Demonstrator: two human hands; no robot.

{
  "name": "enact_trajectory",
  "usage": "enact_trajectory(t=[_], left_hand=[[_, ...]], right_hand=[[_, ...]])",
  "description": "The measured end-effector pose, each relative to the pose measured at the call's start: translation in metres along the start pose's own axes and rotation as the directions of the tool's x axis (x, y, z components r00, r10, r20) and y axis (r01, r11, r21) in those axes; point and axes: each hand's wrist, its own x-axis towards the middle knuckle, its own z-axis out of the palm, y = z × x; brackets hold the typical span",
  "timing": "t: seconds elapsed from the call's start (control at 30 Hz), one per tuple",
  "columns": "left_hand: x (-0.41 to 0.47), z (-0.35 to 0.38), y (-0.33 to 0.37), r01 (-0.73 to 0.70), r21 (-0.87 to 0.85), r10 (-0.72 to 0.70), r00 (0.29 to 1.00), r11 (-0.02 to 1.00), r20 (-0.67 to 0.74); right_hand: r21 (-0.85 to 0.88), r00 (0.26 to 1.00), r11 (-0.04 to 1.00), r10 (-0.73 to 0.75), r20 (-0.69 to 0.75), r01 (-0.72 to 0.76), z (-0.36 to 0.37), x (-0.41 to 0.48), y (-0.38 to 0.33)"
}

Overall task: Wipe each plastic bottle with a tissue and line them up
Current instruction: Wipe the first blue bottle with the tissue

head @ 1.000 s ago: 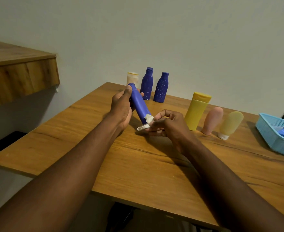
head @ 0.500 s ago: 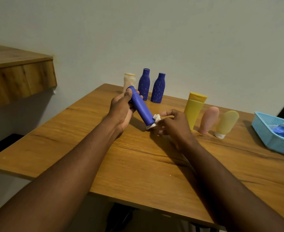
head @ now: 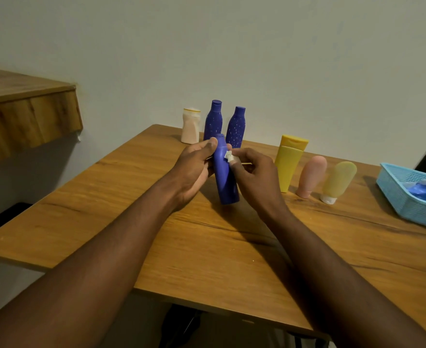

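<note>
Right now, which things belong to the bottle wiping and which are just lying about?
In the job: plain blue plastic bottle, crumpled white tissue, cream plastic bottle, two speckled blue bottles, yellow tube, pink tube, pale yellow tube.
Lying about: light blue plastic basket, wooden shelf.

Behind the held bottle (head: 225, 177), three bottles (head: 213, 121) are stood on the tabletop (head: 206, 247); to its right three tubes (head: 311, 175) are set in a row, and farther right a basket (head: 402, 200) is placed
</note>
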Motion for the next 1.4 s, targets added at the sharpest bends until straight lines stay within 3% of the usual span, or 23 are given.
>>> enact_trajectory(t=[0.13,0.23,0.37,0.57,0.73,0.87,1.17,1.4], left_hand=[[-0.004,0.003,0.0,0.019,0.043,-0.024,0.991,0.999,0.13],[-0.005,0.004,-0.002,-0.008,0.129,-0.01,0.99,0.992,0.139],[-0.005,0.001,-0.002,-0.026,0.152,0.009,0.994,0.988,0.111],[-0.004,0.0,0.0,-0.04,0.066,0.033,0.994,0.997,0.107],[-0.003,0.002,-0.002,-0.037,0.134,0.021,0.993,0.99,0.117],[0.0,0.001,-0.002,-0.051,0.13,0.044,0.997,0.99,0.056],[0.007,-0.006,0.003,-0.089,0.009,0.089,0.991,0.996,-0.101],[0.011,-0.01,0.002,-0.101,0.07,0.112,0.976,0.992,-0.184]], right_hand=[[0.228,0.997,0.971,0.069,-0.015,-0.064,-0.005,0.004,0.007],[0.323,0.995,0.942,0.095,0.008,-0.093,-0.006,0.006,0.008],[0.304,0.993,0.945,0.112,0.043,-0.12,-0.005,0.006,0.007],[0.245,0.915,0.886,0.356,0.188,-0.395,-0.006,0.002,0.003],[0.309,0.985,0.936,0.172,0.011,-0.167,-0.007,0.004,0.004],[0.21,0.998,0.976,0.043,0.035,-0.049,-0.004,0.003,0.005],[-0.098,0.98,0.989,0.126,0.152,-0.112,-0.012,0.006,0.007],[-0.19,0.964,0.978,0.134,0.229,-0.091,-0.012,0.006,0.001]])
